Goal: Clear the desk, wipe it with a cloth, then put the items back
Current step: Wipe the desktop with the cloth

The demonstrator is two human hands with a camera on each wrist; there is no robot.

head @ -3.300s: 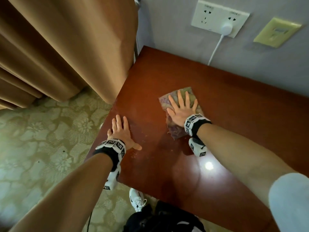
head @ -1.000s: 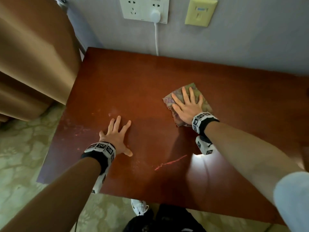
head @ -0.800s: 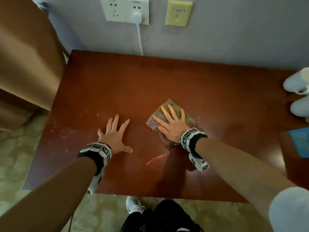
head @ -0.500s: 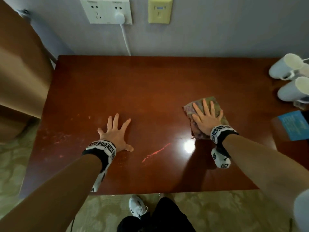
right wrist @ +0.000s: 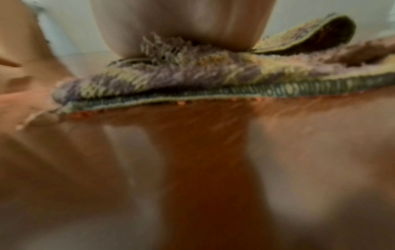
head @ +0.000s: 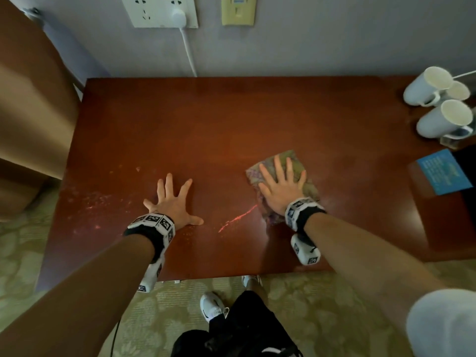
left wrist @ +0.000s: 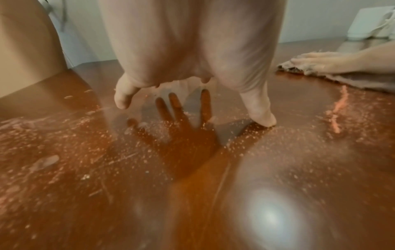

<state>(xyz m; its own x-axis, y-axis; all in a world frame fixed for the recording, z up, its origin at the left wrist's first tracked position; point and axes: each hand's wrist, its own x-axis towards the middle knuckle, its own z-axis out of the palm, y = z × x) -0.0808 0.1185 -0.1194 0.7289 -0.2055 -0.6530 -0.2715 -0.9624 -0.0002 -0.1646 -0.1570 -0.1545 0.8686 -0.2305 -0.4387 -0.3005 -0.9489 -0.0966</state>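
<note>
The red-brown desk [head: 231,119] has pale crumbs and a reddish dust streak [head: 237,219] near its front. My right hand [head: 280,186] lies flat, fingers straight and spread, pressing on a folded yellow-and-purple cloth [head: 296,161] right of centre. The cloth's near left corner touches the end of the streak. My left hand [head: 172,199] rests flat on bare wood, fingers spread, holding nothing. The left wrist view shows my left hand [left wrist: 192,50] over dusty wood, with the cloth [left wrist: 320,74] off to the right. The right wrist view shows the cloth [right wrist: 192,79] under my palm.
Three white mugs [head: 438,104] stand at the desk's far right corner, with a blue card [head: 444,171] nearer on the right. A tan curtain [head: 31,99] hangs left of the desk. A wall socket [head: 159,11] with a white cable [head: 189,52] is behind.
My right hand has slid the cloth back and forth, and its near corner now meets the dust streak. The left hand stays planted. The head view swung right, bringing mugs and card in.
</note>
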